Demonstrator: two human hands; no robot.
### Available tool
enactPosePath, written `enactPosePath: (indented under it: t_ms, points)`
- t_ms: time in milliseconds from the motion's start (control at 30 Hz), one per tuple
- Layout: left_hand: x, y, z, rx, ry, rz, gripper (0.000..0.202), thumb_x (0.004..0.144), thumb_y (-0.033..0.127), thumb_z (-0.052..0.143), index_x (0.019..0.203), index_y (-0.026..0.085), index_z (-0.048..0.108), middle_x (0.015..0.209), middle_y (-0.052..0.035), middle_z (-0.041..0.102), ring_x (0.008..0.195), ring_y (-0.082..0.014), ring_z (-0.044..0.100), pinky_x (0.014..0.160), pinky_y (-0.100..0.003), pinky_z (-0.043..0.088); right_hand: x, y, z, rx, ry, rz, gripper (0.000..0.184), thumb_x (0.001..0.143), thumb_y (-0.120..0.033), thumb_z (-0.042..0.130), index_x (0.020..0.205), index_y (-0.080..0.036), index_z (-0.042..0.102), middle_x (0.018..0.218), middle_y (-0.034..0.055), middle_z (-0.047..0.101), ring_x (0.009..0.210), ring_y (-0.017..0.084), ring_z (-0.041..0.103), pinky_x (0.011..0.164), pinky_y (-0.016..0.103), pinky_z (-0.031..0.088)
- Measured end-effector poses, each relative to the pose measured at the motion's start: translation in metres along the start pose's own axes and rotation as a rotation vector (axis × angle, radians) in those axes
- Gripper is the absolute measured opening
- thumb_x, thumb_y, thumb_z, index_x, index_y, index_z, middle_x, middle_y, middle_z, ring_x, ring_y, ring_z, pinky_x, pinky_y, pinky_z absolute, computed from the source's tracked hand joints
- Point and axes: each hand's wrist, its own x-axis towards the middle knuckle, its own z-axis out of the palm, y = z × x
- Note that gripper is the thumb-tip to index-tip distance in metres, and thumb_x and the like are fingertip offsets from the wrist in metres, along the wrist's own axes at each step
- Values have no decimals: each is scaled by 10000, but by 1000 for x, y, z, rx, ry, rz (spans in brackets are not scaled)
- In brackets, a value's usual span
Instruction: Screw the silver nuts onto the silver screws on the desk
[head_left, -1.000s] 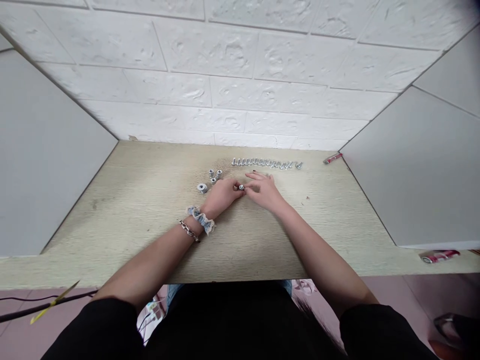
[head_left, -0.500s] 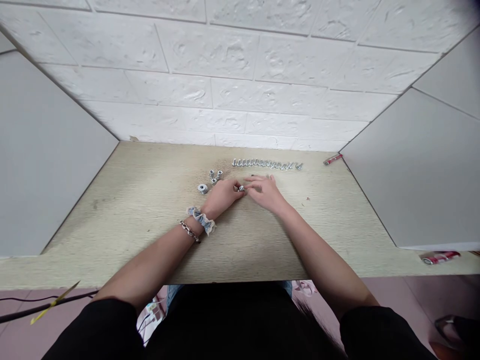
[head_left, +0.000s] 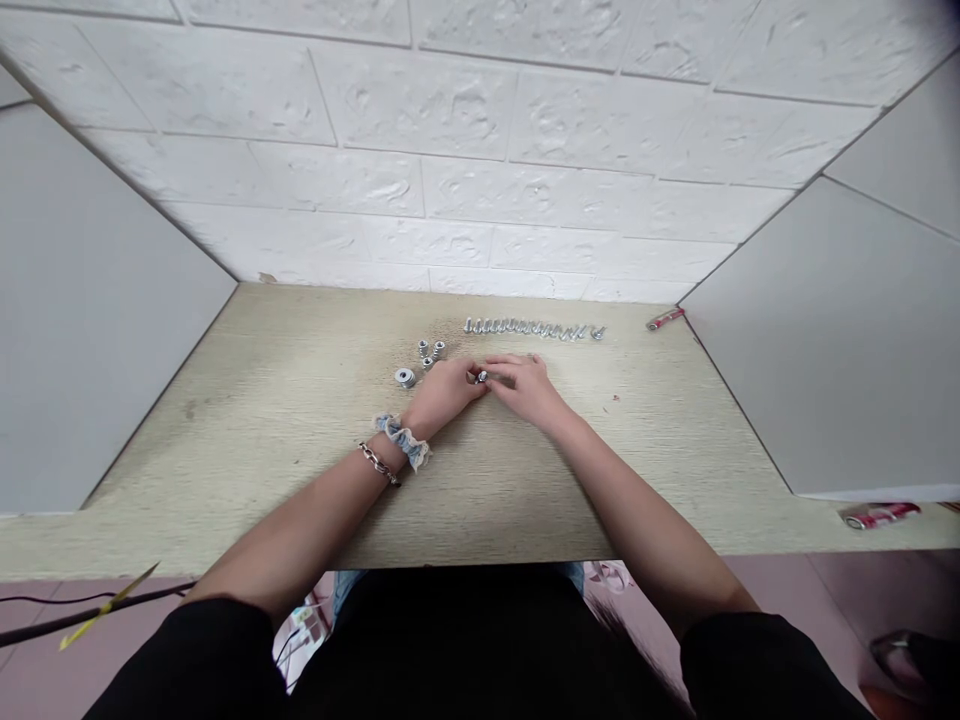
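Note:
Between my two hands is a small silver bolt [head_left: 482, 377], partly covered by fingers; whether a nut sits on it is too small to tell. My left hand [head_left: 444, 392] pinches it between thumb and forefinger. From the other side, my right hand [head_left: 527, 388] has its thumb and forefinger closed at the bolt's end, the other fingers stretched above it. Just left of my left hand stand small stacks of nuts [head_left: 424, 348] and a stack of washers [head_left: 405, 377]. Behind the hands, several bolts [head_left: 525, 327] lie in a row.
The pale wooden table [head_left: 225, 440] meets a white brick-patterned wall [head_left: 465, 180]. Grey panels [head_left: 97, 300] close off both sides. One red battery [head_left: 665, 319] lies at the back right, another red battery [head_left: 881, 516] near the front right edge.
My right hand's fingers have shifted slightly and closed in on the bolt's end. My left hand stays almost still with its pinch.

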Motion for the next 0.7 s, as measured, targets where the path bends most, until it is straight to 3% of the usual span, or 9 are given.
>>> enactPosePath:
  t_ms: [233,467,567,633,700]
  points:
    - [1,-3,3,37,31,25,219,764,346,534,826,184,668,734,-36,663,686,-185,591,595,-269,391,2,2,4,-8,61,24,145,805,-301,533,861,-240,653,994,39,655,1015,225,545,1012,534,196]
    - [1,-3,3,16,30,29,206,770,324,525,842,193,667,731,-27,665,674,-173,590,605,-265,393,1,2,3,-18,21,-61,224,847,-310,463,967,-258,646,1089,46,633,1060,218,523,1012,511,197]
    - [1,-3,3,9,37,32,211,770,344,534,833,187,660,727,-27,665,668,-174,589,607,-268,396,0,1,-2,-56,16,-85,233,842,-305,463,747,-215,656,844,32,657,883,181,568,994,460,241]
    - [0,-2,3,15,38,26,222,770,368,541,823,184,654,728,-30,666,670,-176,589,609,-270,400,0,1,-7,-85,27,-94,369,854,-331,441,541,-182,567,624,12,587,721,148,552,962,409,284]
    - [0,-2,2,21,34,18,222,768,375,552,821,183,652,734,-33,668,678,-178,592,620,-272,408,0,1,-10,-108,59,-99,424,859,-328,424,469,-175,489,555,4,533,658,137,525,940,384,304]
